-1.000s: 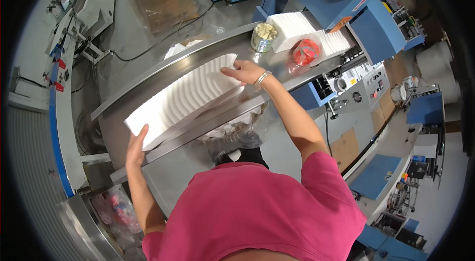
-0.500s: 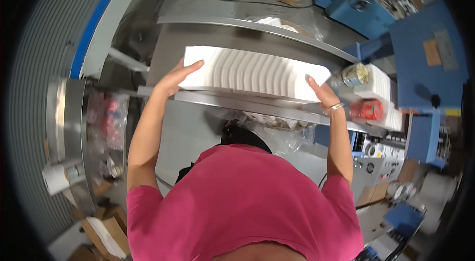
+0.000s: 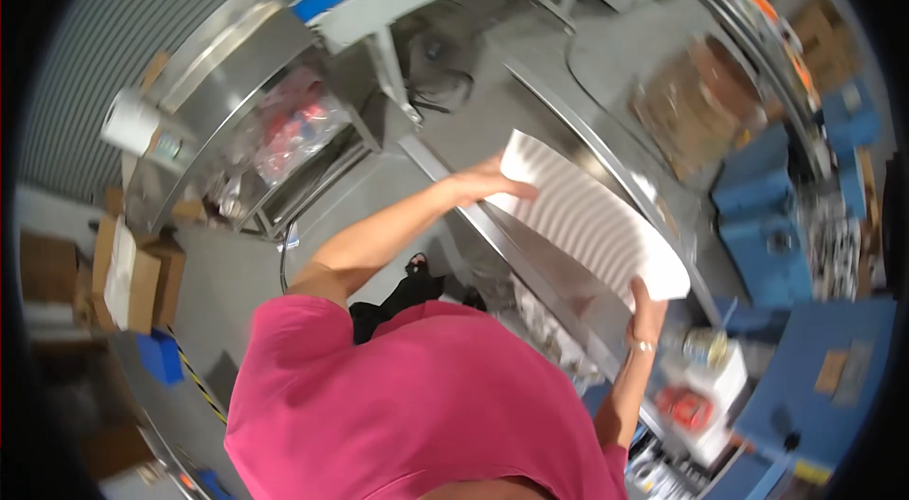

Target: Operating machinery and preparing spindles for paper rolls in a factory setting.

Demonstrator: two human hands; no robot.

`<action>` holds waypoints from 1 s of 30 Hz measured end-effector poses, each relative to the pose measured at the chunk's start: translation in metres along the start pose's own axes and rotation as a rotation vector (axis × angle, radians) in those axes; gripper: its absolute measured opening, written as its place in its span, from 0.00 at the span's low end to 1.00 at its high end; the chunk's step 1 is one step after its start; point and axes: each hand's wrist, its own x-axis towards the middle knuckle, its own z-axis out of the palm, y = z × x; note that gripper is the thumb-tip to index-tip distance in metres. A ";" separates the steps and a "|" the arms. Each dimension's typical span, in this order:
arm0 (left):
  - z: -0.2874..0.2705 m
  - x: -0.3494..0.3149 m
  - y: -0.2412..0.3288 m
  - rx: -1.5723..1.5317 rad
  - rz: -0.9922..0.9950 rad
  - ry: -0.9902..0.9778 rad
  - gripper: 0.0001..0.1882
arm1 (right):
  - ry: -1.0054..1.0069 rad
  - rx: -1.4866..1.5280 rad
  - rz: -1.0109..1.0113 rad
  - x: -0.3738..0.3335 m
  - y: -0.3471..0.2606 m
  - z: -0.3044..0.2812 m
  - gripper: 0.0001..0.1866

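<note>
A long white ribbed block (image 3: 592, 216), which looks like a stack of thin white pieces set side by side, is held between my two hands. My left hand (image 3: 488, 184) grips its far left end, thumb on top and fingers out of sight beneath. At the near right end my right hand (image 3: 646, 312), with a bracelet at the wrist, presses its thumb on the block's edge. The block slants down to the right above a grey metal table (image 3: 559, 275) with raised rails. Motion blurs the ribs.
Right of the table, a pale can (image 3: 705, 347) and a red-topped container (image 3: 686, 407) stand by white stacked pieces (image 3: 727, 384). A blue machine (image 3: 814, 372) is beyond. On the left are a steel table (image 3: 241, 50), a white roll (image 3: 142, 131) and cardboard boxes (image 3: 133, 277).
My view and body have turned left, so the table now runs diagonally. Both hands still hold the white block, now tilted down to the right in view.
</note>
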 end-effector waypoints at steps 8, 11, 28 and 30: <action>-0.138 -0.046 0.077 -0.110 0.109 0.117 0.35 | -0.141 0.003 -0.310 0.056 -0.071 0.135 0.25; -0.229 -0.090 0.077 -0.137 0.103 0.325 0.34 | -0.287 -0.060 -0.303 0.065 -0.104 0.242 0.22; -0.553 -0.329 0.044 -0.392 -0.228 1.248 0.35 | -1.347 0.133 -0.396 0.084 -0.144 0.792 0.30; -0.572 -0.331 0.038 -0.527 -0.179 1.140 0.34 | -1.444 -0.031 -0.227 0.097 -0.135 0.840 0.26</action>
